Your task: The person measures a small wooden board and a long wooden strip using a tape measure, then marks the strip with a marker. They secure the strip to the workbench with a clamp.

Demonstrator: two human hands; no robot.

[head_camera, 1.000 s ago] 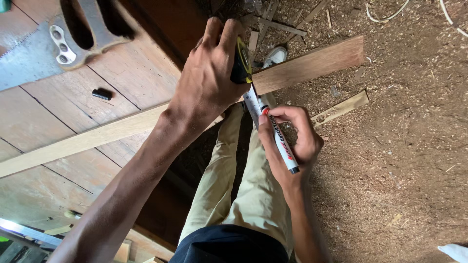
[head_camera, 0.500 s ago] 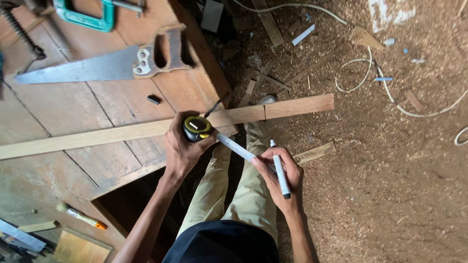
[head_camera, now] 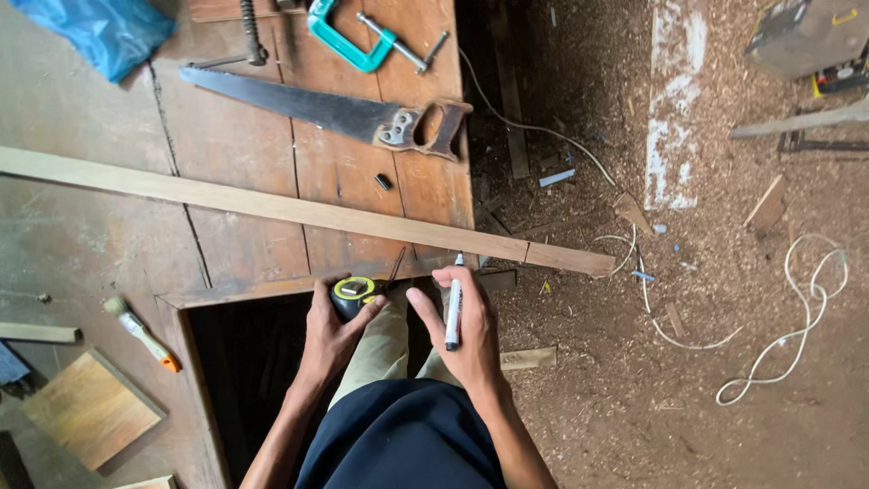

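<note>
Wooden boards, worn and brown, make up the surface [head_camera: 253, 172], which ends in a straight edge over a floor [head_camera: 688, 398] covered in sawdust and wood scraps. A long pale wooden strip [head_camera: 299, 210] lies slantwise across the surface, its far end jutting past the edge over the floor.

Just below that strip, near the surface's edge, the left hand [head_camera: 330, 330] has its grip closed around a tape measure [head_camera: 355, 294] with a black and yellow case and a round grey face. Beside it, also just below the strip, the right hand [head_camera: 466, 330] holds a white marker [head_camera: 453, 312] with a dark cap end, pinned along the palm by the fingers, its tip pointing up toward the strip; the thumb stands out to the side.

Above the strip lies a hand saw [head_camera: 335, 113] with a wooden handle, and further above it a teal clamp [head_camera: 358, 41]. A small black piece [head_camera: 384, 181] sits between the saw and the strip. Well left of the tape measure, below the strip, lies a paintbrush [head_camera: 140, 330] with an orange handle end, and below that a square wooden block [head_camera: 90, 407]. A white cord [head_camera: 787, 326] curls on the floor, well right of the strip's end. A blue plastic sheet [head_camera: 100, 32] lies far above the strip's left part.
</note>
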